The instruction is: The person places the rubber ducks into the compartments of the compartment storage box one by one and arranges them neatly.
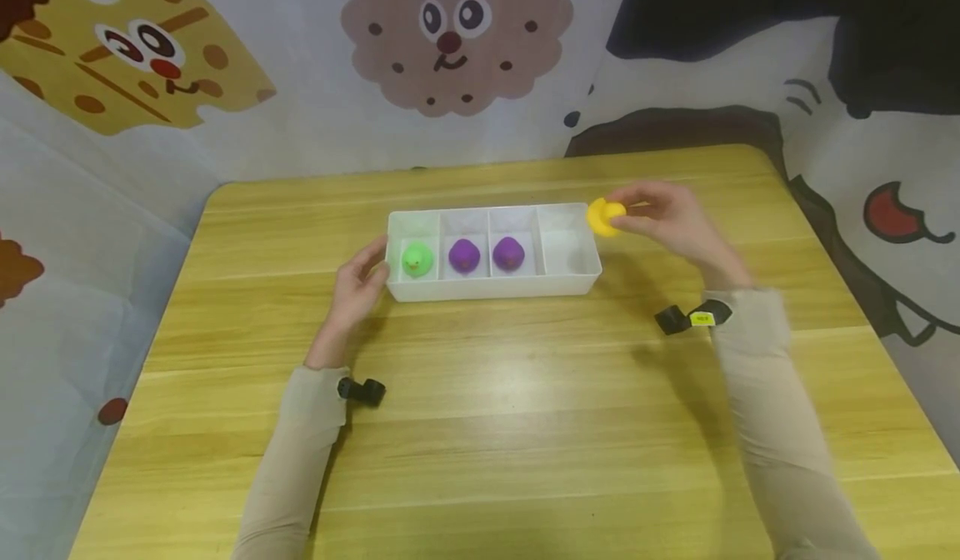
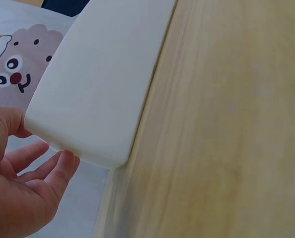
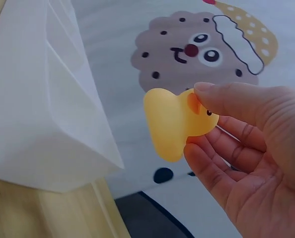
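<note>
A white tray [image 1: 495, 287] divided into compartments lies across the table, seen in the head view. Its leftmost compartment holds a green toy duck [image 1: 417, 259]; in the two middle ones sit a purple toy duck [image 1: 464, 257] and another purple duck [image 1: 508, 254]. My left hand [image 1: 360, 287] touches the tray's left end, its fingertips [image 2: 65, 161] resting against the outer wall. Just beyond the tray's right end, my right hand [image 1: 666, 217] pinches a yellow toy duck [image 3: 170, 124] between thumb and fingers, level with or above the rim.
The wooden table [image 1: 480, 427] extends around the tray on every side. Behind it hangs a cloth backdrop [image 1: 300, 10] printed with cartoon food and faces. A small black wrist camera [image 1: 363, 391] sits on the left sleeve, and another wrist camera [image 1: 672, 320] on the right.
</note>
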Tool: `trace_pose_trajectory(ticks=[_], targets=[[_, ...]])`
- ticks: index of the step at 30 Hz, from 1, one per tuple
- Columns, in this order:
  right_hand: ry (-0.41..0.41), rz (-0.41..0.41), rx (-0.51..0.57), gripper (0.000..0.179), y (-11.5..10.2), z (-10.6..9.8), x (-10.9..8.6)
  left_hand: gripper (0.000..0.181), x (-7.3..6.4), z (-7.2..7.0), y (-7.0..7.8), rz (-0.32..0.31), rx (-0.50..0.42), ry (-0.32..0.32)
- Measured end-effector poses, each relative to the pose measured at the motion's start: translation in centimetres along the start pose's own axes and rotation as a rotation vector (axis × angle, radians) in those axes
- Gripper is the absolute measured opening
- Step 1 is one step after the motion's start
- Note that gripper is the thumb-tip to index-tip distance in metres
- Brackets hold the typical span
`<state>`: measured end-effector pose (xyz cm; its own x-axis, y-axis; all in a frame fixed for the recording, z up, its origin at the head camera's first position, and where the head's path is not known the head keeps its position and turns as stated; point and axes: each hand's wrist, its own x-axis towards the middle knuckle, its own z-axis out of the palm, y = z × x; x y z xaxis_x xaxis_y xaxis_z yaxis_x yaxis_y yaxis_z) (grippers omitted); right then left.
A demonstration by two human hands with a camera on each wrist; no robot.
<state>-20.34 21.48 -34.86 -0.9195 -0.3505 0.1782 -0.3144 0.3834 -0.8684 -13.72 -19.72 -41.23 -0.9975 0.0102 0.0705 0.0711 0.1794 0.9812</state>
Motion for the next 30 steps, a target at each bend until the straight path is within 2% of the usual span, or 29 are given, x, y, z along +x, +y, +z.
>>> trace_pose_trajectory(ticks=[6,12,18,23,30], targets=[[-0.032,-0.018,0.013,0.027,0.7,1.6,0.9,0.045,0.0,0.0,-0.1,0.005,-0.01,0.003],[-0.068,-0.008,-0.064,0.027,1.5,3.1,1.4,0.045,0.1,0.0,-0.1,0.002,-0.007,0.004],[-0.116,-0.093,-0.121,0.024,2.5,4.5,2.1,0.045,0.1,0.0,-0.1,0.012,-0.004,0.007],[-0.167,-0.133,-0.153,0.022,2.6,5.4,2.3,0.045,0.2,0.0,-0.3,0.001,-0.006,0.005],[-0.195,-0.166,-0.285,0.021,2.2,6.3,2.3,0.044,-0.1,0.0,0.3,-0.003,0.002,0.0]])
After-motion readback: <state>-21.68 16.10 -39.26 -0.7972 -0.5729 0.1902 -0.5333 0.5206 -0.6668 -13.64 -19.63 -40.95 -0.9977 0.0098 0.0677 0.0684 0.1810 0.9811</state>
